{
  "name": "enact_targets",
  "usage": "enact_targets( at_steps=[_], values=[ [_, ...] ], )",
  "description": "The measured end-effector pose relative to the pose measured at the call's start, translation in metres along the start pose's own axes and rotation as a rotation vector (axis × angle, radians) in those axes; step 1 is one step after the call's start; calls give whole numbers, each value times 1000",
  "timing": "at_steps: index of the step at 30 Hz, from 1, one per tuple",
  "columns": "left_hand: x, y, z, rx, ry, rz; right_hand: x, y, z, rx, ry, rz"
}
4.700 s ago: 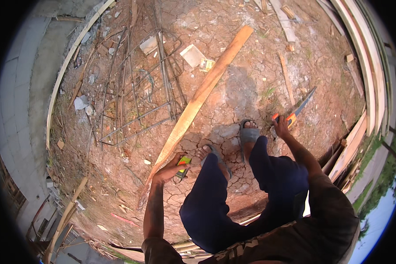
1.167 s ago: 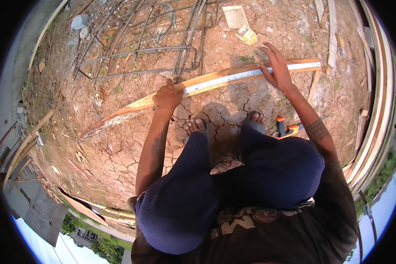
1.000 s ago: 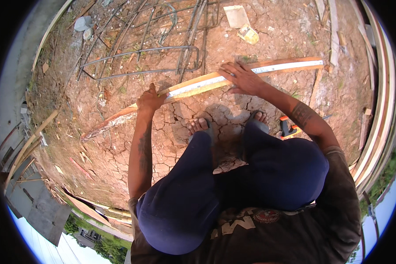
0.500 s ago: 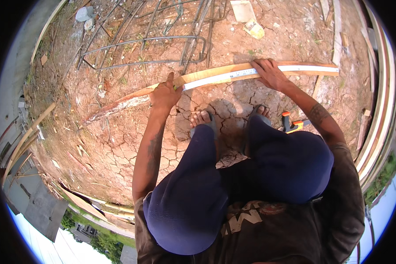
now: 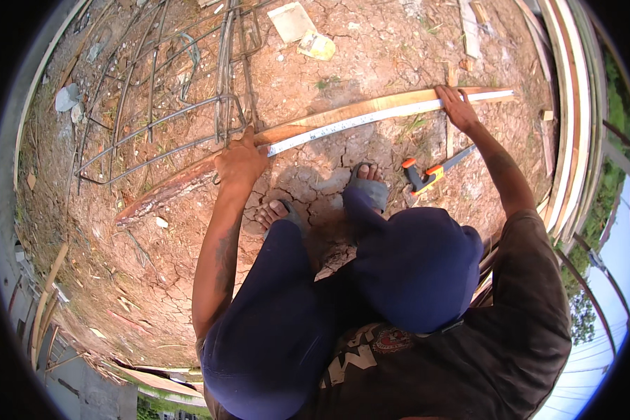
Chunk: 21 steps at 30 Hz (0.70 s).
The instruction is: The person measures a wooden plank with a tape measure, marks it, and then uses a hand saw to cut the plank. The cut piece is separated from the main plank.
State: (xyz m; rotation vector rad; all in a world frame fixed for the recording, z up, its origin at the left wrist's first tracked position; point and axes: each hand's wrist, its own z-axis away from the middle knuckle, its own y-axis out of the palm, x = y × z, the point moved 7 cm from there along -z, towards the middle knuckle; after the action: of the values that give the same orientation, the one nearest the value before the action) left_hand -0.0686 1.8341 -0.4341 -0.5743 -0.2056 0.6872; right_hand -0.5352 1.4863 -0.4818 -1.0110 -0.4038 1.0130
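A long wooden board (image 5: 360, 112) lies on the ground across the space before my feet, its left end rough and bark-like. Along it runs a white tape measure blade (image 5: 357, 126), pulled out straight between my hands. My left hand (image 5: 241, 162) is closed at the left end of the blade, its index finger pointing away along the board; the tape's case is hidden in the palm. My right hand (image 5: 459, 110) grips the board near its right end, fingers over the far edge and the blade passing beneath.
A handsaw (image 5: 424, 176) with an orange and black handle lies beyond my right foot. A rebar frame (image 5: 154, 136) stretches out at the far left. Near it lie a pale flat piece (image 5: 291, 22) and a yellowish packet (image 5: 317, 46). Long planks (image 5: 574, 119) are stacked at the right.
My view has turned to the right, and more of the handsaw shows. My right hand has slid along the board toward its right end; my left hand still holds the tape measure.
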Motion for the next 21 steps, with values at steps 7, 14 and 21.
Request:
enact_targets(
  at_steps=[7,14,21],
  values=[
    [7,3,-11,-83,-36,-179,113,-77,3,-108,16,-394],
    [-5,-7,-5,-111,-20,-201,178,-43,102,-368,747,-888],
    [-4,-23,-8,-46,-70,-141,215,94,209,-87,1114,-842]
  ],
)
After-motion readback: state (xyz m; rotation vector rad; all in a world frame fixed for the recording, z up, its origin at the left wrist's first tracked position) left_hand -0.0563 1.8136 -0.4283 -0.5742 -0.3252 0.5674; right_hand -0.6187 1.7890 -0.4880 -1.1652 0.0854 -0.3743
